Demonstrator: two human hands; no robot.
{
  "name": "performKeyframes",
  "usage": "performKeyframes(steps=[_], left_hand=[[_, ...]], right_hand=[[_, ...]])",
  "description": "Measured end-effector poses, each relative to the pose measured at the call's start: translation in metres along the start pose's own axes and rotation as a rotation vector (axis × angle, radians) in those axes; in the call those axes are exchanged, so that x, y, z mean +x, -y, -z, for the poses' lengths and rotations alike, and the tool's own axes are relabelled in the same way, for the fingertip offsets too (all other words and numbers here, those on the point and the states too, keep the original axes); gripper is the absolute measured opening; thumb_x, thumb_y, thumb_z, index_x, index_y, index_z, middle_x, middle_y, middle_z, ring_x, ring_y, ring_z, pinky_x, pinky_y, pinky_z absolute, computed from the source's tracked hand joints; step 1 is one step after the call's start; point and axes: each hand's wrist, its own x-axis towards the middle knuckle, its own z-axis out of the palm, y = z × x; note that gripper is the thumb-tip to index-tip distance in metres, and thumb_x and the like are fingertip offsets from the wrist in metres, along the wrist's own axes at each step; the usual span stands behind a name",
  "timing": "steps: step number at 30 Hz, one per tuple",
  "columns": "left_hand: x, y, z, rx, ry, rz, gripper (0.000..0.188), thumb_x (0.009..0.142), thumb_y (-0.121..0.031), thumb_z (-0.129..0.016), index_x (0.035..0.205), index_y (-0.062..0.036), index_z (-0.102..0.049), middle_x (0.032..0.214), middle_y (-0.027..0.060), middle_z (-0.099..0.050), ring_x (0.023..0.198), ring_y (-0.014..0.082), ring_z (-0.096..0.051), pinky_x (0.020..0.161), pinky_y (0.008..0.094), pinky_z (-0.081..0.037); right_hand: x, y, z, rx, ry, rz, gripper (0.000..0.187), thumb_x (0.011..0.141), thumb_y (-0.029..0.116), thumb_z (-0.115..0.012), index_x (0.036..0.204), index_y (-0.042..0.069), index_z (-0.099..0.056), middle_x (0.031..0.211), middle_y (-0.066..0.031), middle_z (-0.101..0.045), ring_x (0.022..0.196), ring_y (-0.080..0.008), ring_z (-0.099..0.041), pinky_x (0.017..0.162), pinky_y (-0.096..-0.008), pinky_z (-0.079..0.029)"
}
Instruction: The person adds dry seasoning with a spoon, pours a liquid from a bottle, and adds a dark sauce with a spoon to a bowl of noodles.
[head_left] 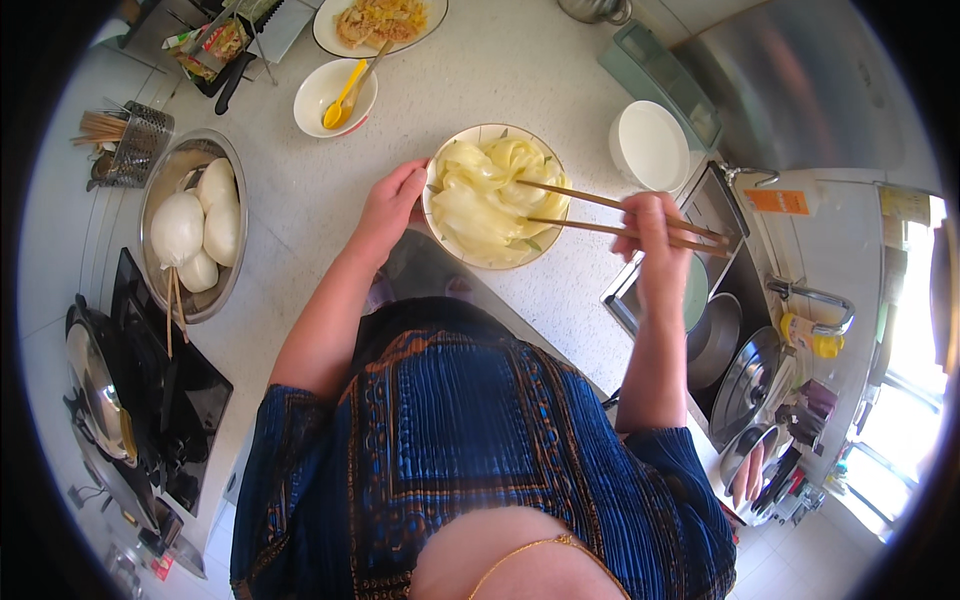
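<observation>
My left hand (392,205) grips the left rim of a round white plate (492,265), thumb at the edge and the other fingers partly hidden. Broad, glossy pale-yellow strips like wide noodles (480,195) fill the plate in a loose heap. My right hand (657,235) is closed around a pair of long wooden chopsticks (580,228). Their tips are spread apart and reach into the right side of the noodles; whether they pinch a strip I cannot tell.
A white bowl with a yellow spoon (345,100) and a plate of cooked food (385,25) stand beyond. At left is a metal basin of white buns or dough (195,225) near a black stove. An empty-looking white bowl (650,145) and the sink with pans (712,340) are at right.
</observation>
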Motion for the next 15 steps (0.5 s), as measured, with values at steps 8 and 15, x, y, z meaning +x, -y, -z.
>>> performKeyframes(steps=[8, 15], left_hand=[[-0.001, -0.001, -0.002, -0.002, -0.008, 0.011, 0.039, 0.099, -0.03, -0.048, 0.126, -0.0029, -0.054, 0.106, 0.0055, -0.063, 0.09, 0.0123, -0.062, 0.074, 0.0273, -0.053], [-0.002, -0.003, -0.003, -0.025, -0.018, 0.016, 0.035, 0.099, -0.027, -0.047, 0.123, -0.0039, -0.056, 0.104, 0.0041, -0.063, 0.089, 0.0106, -0.061, 0.073, 0.0263, -0.052]], right_hand=[[0.011, -0.069, -0.046, 0.397, -0.177, -0.094, 0.034, 0.099, 0.032, -0.047, 0.083, 0.002, -0.054, 0.065, -0.0075, -0.055, 0.047, -0.0132, -0.054, 0.045, -0.0245, -0.043], [0.006, -0.074, -0.028, 0.708, -0.231, -0.203, 0.039, 0.1, 0.038, -0.043, 0.081, 0.005, -0.051, 0.063, -0.0063, -0.05, 0.051, -0.016, -0.049, 0.047, -0.0263, -0.037]])
